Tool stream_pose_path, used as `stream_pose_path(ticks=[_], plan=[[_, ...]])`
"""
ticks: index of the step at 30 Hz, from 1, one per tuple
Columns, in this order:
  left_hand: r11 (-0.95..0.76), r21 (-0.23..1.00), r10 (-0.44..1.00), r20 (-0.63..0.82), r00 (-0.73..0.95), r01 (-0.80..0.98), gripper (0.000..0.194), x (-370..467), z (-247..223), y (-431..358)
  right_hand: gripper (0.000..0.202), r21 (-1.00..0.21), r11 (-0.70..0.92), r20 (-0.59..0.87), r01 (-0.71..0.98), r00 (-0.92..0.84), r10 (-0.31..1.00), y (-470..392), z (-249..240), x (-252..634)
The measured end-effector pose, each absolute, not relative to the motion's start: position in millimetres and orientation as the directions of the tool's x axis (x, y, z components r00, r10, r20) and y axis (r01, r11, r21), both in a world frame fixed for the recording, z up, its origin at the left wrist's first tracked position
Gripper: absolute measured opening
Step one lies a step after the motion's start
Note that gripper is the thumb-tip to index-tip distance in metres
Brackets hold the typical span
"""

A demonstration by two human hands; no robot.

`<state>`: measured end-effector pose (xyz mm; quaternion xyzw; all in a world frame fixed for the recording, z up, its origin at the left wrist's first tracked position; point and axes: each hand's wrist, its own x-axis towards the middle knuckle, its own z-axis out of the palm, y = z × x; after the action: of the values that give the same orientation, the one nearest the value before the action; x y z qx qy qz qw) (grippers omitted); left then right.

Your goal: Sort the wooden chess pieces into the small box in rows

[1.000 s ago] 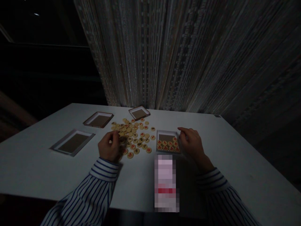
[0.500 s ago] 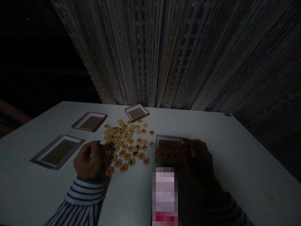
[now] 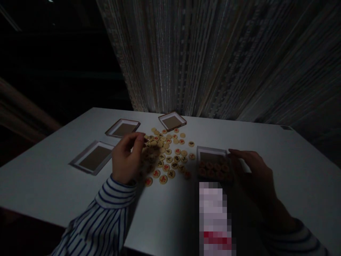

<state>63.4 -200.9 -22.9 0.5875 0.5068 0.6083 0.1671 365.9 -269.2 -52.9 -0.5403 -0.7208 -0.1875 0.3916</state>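
Round Chinese chess pieces [image 3: 168, 159] with red or black characters lie heaped and scattered mid-table; some show blank backs. My left hand [image 3: 128, 156] is over the heap's left side, thumb and fingers pinched together; whatever sits between the fingertips is hidden. To the right of the pieces stands a shallow open box [image 3: 211, 149], its near half filled with rows of pieces in shadow. My right hand [image 3: 253, 174] is at the box's right side, fingers stretched toward its far right corner. Fingertips appear to touch the rim; the thumb is hard to see.
Three more shallow trays or lids lie on the white table [image 3: 66, 192]: a grey-rimmed one [image 3: 76, 165] at the left, a brown-edged one [image 3: 108, 132] behind it, another [image 3: 183, 123] at the back. A pixelated pale shape [image 3: 215, 213] covers the front. A string curtain [image 3: 181, 64] hangs behind.
My left hand has moved from the heap's near left toward its far side, fingers still pinched. The view has shifted left. My right hand stays by the box, its fingers straighter.
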Motion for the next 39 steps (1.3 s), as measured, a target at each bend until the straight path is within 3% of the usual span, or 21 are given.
stream_pose_path(ticks=[4,9,12,18,27,31,34,39], plan=[[-0.512,0.804,0.794,0.578,-0.190,0.304,0.019,72,-1,-171,0.018,-0.131,0.337,0.764,0.932,-0.121,0.634,-268,-52,364],[-0.430,0.855,0.844,0.494,-0.207,0.289,0.020,66,-19,-150,0.016,-0.096,0.365,0.743,0.926,-0.177,0.646,-272,-47,359],[-0.399,0.826,0.889,0.455,-0.053,0.399,0.020,50,-30,-154,0.017,-0.107,0.400,0.719,0.910,-0.207,0.664,-274,-45,356],[-0.491,0.693,0.871,0.364,0.331,0.528,0.021,32,-33,-169,0.015,-0.143,0.414,0.679,0.899,-0.215,0.702,-273,-43,348],[-0.647,0.592,0.751,0.386,0.536,0.480,0.016,31,-38,-181,0.017,-0.148,0.448,0.643,0.882,-0.258,0.721,-266,-33,333],[-0.650,0.588,0.744,0.363,0.561,0.481,0.014,30,-38,-180,0.020,-0.141,0.537,0.531,0.832,-0.394,0.750,-253,-17,313],[-0.681,0.562,0.711,0.354,0.608,0.470,0.013,31,-39,-181,0.020,-0.170,0.508,0.444,0.844,-0.395,0.804,-243,-8,297],[-0.748,0.504,0.635,0.356,0.686,0.431,0.014,36,-42,-183,0.020,-0.091,0.539,0.345,0.837,-0.482,0.806,-234,-7,280]])
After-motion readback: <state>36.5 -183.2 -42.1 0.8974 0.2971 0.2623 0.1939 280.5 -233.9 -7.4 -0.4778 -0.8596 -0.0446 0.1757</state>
